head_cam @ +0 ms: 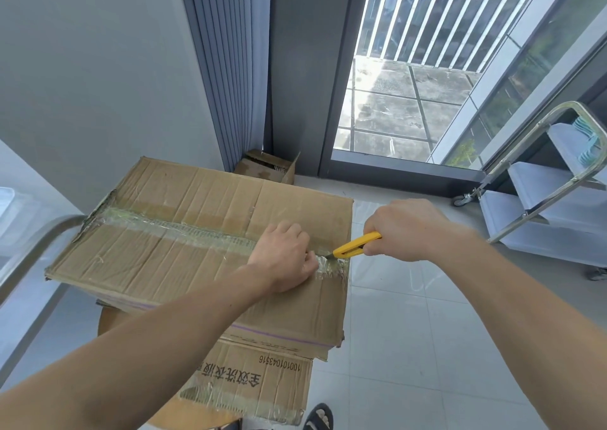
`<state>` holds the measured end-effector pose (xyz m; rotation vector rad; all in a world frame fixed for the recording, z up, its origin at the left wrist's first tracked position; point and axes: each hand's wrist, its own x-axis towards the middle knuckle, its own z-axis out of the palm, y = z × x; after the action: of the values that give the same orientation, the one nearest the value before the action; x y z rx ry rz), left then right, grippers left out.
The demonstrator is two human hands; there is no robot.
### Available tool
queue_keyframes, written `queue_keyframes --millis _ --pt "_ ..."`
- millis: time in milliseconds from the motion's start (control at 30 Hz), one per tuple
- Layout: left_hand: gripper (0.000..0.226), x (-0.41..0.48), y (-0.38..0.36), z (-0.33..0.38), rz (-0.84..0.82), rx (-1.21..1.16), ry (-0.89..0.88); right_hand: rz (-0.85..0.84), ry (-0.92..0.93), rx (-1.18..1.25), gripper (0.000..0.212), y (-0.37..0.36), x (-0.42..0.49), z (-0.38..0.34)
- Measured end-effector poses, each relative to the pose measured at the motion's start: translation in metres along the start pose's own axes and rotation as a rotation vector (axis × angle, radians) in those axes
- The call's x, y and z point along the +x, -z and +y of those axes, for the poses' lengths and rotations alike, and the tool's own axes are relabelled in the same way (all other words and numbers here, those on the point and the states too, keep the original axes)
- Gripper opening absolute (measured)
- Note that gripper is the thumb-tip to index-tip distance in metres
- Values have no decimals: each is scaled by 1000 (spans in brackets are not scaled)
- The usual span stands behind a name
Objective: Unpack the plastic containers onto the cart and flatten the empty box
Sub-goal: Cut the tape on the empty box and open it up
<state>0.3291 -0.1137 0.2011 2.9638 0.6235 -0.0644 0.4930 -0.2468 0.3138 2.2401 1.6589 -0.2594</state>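
The box point(197, 232) lies on a second box point(262, 387), which seems to rest on a round surface point(111, 324). At its right edge are the left hand point(282, 258), on top, and the right hand point(404, 229), holding a cutter point(354, 245). Behind it, on the floor, sits a small box point(262, 168). Far right stands the cart point(538, 206).

Floor point(410, 331) R of box point(197, 216) open; cart point(545, 204) far R; metal rail point(33, 249) just beside box's L corner.

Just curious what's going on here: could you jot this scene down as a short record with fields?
Box: shut, taped, atop another box
Tape: runs along the top seam
Right hand: grips knife, blade at the tape end
Left hand: pinches tape by the blade
Cart: to the right, near the window
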Motion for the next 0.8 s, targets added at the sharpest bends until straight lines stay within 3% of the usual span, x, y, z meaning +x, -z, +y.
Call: queue_keyframes --millis 800 --pt "18 5 -15 14 45 -23 -100 -132 -244 112 25 -25 -54 7"
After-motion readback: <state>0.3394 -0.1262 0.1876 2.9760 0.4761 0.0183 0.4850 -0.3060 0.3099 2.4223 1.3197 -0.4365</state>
